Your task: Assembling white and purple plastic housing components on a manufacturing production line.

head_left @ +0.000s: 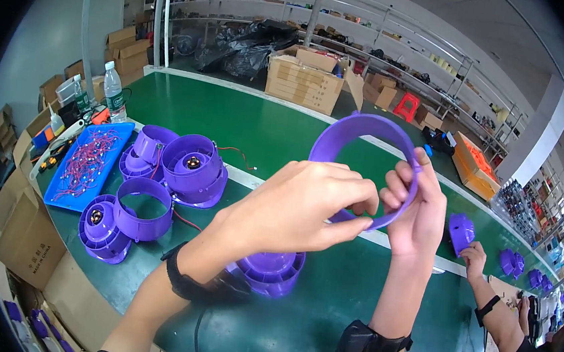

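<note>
A purple plastic ring housing (367, 122) is held up above the bench, its round opening facing me. My right hand (418, 211) grips its right side, fingers curled round the wall. At the ring's lower edge, my left hand (306, 205) is closed in a pinch, thumb and fingers on the rim; anything small between the fingertips is hidden. Below my left wrist sits a purple fan housing (272, 272), partly covered by the arm. To the left stand a housing with a black-and-gold motor centre (194, 168), an open purple ring (144, 221) and another motor housing (101, 230).
A blue tray (73, 191) of red-and-white wired connectors lies at the left, near a water bottle (114, 91). Beyond the green conveyor stands a cardboard box (304, 81). At right, a co-worker's hand (474, 260) touches a purple housing (460, 233).
</note>
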### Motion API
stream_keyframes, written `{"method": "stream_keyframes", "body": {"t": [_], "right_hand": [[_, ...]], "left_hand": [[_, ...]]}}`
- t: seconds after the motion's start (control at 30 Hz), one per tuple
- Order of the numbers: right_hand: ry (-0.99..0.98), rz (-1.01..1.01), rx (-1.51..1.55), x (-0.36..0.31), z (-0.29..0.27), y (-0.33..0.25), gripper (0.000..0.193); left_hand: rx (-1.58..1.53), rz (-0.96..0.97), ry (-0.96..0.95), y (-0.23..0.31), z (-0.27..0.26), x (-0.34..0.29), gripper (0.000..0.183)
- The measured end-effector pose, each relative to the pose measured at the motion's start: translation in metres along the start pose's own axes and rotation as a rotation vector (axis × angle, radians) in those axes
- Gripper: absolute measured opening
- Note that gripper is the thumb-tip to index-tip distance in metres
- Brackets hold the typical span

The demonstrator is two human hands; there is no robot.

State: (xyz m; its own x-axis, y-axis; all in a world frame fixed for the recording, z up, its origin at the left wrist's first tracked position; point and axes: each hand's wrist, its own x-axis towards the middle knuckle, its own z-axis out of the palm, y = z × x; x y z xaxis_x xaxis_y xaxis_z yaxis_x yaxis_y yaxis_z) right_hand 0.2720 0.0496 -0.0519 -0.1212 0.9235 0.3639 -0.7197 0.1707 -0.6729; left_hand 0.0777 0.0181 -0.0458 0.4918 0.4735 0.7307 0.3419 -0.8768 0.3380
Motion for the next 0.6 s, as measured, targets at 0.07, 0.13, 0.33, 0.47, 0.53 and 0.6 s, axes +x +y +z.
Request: {"method": "stream_keyframes", "body": {"t": [0.07, 0.13, 0.33, 0.47, 0.53, 0.6], "right_hand": [[0.016, 0.011, 0.136, 0.004, -0.014, -0.006, 0.017], [0.034, 0.050, 0.290, 0.006, -0.020, -0.010, 0.016], [0.053, -0.061, -0.059, 0.001, -0.001, 0.002, 0.018], [0.027, -0.336, -0.681, 0.016, 0.001, 0.042, 0.037], [-0.014, -0.283, -1.018, 0.034, -0.019, 0.072, 0.033], [-0.055, -0.259, -1.527, 0.038, -0.022, 0.074, 0.035]], "left_hand": [[-0.047, 0.014, 0.007, -0.002, -0.004, 0.000, 0.012], [-0.092, 0.040, 0.026, -0.003, -0.006, 0.001, 0.010], [-0.075, -0.049, -0.067, -0.003, -0.009, -0.001, 0.009], [-0.130, -0.052, 0.033, -0.005, -0.033, -0.002, 0.007], [-0.161, -0.006, 0.120, -0.007, -0.046, -0.003, 0.007], [-0.200, 0.063, 0.193, 0.000, -0.051, 0.007, 0.007]]}}
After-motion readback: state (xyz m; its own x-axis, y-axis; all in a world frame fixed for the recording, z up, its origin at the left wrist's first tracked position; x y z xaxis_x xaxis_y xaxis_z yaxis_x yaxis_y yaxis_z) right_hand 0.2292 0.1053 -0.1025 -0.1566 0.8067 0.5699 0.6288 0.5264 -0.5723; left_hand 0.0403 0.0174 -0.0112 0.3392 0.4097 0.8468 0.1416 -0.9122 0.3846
